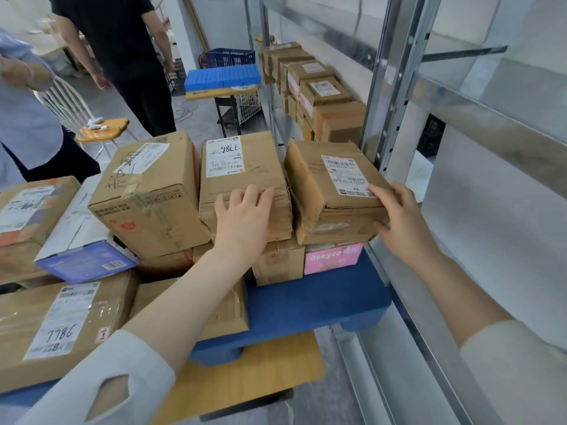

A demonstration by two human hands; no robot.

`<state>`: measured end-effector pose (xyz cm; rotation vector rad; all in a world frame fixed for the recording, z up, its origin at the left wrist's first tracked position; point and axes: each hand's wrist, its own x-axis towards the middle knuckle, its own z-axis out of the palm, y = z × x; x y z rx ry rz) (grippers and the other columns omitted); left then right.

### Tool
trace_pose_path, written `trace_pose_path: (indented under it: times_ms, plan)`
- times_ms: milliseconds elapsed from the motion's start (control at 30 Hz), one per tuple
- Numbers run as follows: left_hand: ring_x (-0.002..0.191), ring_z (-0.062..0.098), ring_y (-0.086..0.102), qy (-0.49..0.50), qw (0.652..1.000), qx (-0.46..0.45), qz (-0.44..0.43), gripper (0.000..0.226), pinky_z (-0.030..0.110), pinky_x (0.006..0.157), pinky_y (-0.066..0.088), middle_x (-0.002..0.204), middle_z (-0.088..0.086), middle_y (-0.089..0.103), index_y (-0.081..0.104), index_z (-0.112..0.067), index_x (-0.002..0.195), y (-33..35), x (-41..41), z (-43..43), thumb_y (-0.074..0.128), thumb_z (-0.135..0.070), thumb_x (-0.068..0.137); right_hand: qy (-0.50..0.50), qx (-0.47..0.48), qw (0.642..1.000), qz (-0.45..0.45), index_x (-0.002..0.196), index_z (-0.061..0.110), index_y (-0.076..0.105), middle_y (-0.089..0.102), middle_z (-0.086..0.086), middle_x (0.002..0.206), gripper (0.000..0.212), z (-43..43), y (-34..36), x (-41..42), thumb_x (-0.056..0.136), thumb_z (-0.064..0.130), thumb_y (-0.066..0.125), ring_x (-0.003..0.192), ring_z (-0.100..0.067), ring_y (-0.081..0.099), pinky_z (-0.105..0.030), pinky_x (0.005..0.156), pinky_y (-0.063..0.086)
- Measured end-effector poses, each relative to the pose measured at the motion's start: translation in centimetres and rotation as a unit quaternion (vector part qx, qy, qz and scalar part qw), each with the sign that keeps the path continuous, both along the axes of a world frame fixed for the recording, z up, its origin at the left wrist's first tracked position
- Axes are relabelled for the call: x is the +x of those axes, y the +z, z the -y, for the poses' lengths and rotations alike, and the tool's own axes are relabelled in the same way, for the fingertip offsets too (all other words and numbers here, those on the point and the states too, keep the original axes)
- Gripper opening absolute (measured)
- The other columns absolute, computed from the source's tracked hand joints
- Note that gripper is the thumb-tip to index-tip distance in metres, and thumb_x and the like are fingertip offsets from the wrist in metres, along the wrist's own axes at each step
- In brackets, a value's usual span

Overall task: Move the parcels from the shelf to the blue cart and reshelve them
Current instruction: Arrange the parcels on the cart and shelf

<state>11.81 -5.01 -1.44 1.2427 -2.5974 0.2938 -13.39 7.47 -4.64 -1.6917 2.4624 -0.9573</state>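
The blue cart (313, 302) in front of me carries several stacked cardboard parcels. My left hand (242, 222) lies with straight fingers on the near edge of the middle top parcel (245, 167), labelled 7786. My right hand (399, 222) grips the near right corner of the right top parcel (325, 185), thumb on its white label and fingers down its side. That parcel sits on a pink box (333, 259), close to the metal shelf upright (395, 87). More parcels (322, 96) stand in a row on the shelf further back.
A big taped box (147, 194), a purple-ended white box (82, 259) and a flat parcel marked 7786 (61, 326) fill the cart's left. Two people (122, 50) stand beyond, by a white chair (101, 130) and a blue crate on a stand (222, 76). Shelf boards (491, 240) run along the right.
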Motion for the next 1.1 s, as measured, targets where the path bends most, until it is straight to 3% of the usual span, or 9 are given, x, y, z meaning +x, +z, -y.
trace_pose_path:
  times_ms: [100,267,600,733,900,1100]
  plan:
    - [0.113,0.030,0.043,-0.029,0.999,-0.008,0.032,0.052,0.046,0.096,0.040,0.127,0.006,0.043,0.036,-0.016,0.140,0.9,0.0,0.8,0.054,-0.014,0.091,-0.004,0.000,1.000,-0.007,0.143,0.023,0.036,0.024,-0.015,0.149,0.075,0.1,0.0,0.2,0.079,0.000,0.069,0.135,-0.035,0.029,-0.051,0.108,0.034]
    - [0.113,0.028,0.043,-0.074,0.995,0.015,0.064,0.041,0.040,0.086,0.045,0.125,0.006,0.044,0.041,-0.014,0.134,2.4,-0.1,1.7,0.050,-0.016,0.094,-0.013,0.000,1.000,-0.010,0.144,0.025,0.035,0.022,-0.013,0.150,0.076,0.3,0.1,0.5,0.080,0.002,0.068,0.136,-0.036,0.025,-0.051,0.107,0.034]
    - [0.111,0.027,0.045,-0.121,0.991,0.051,0.017,0.046,0.039,0.086,0.045,0.121,0.007,0.046,0.046,-0.013,0.135,2.3,1.3,1.0,0.049,-0.019,0.090,0.013,0.012,0.998,-0.059,0.145,0.026,0.035,0.021,-0.014,0.151,0.079,0.5,0.3,0.8,0.078,0.019,0.076,0.139,-0.036,0.018,-0.058,0.105,0.034]
    - [0.123,0.029,0.042,-0.113,0.992,0.057,-0.016,0.066,0.049,0.102,0.036,0.135,0.006,0.042,0.034,-0.021,0.144,1.8,-0.2,-0.2,0.052,-0.040,0.083,0.021,0.033,0.997,-0.070,0.147,0.032,0.030,0.018,-0.013,0.153,0.082,0.8,0.5,1.4,0.078,0.033,0.075,0.140,-0.036,0.017,-0.061,0.105,0.031]
    - [0.142,0.028,0.019,-0.103,0.990,0.091,-0.018,0.084,0.068,0.110,0.013,0.153,0.005,0.027,0.004,-0.037,0.151,0.5,-3.2,-1.8,0.050,-0.057,0.084,0.011,0.032,0.998,-0.056,0.146,0.033,0.030,0.018,-0.011,0.154,0.084,0.8,0.8,1.4,0.076,0.038,0.077,0.140,-0.034,0.016,-0.059,0.107,0.029]
    - [0.137,0.032,0.027,-0.056,0.990,0.110,-0.071,0.076,0.068,0.109,0.014,0.143,0.008,0.037,0.013,-0.042,0.148,1.0,-5.0,-2.3,0.050,-0.058,0.084,0.023,0.069,0.995,-0.068,0.142,0.036,0.033,0.025,-0.007,0.150,0.083,1.2,2.0,0.1,0.073,0.034,0.079,0.138,-0.032,0.022,-0.058,0.103,0.036]
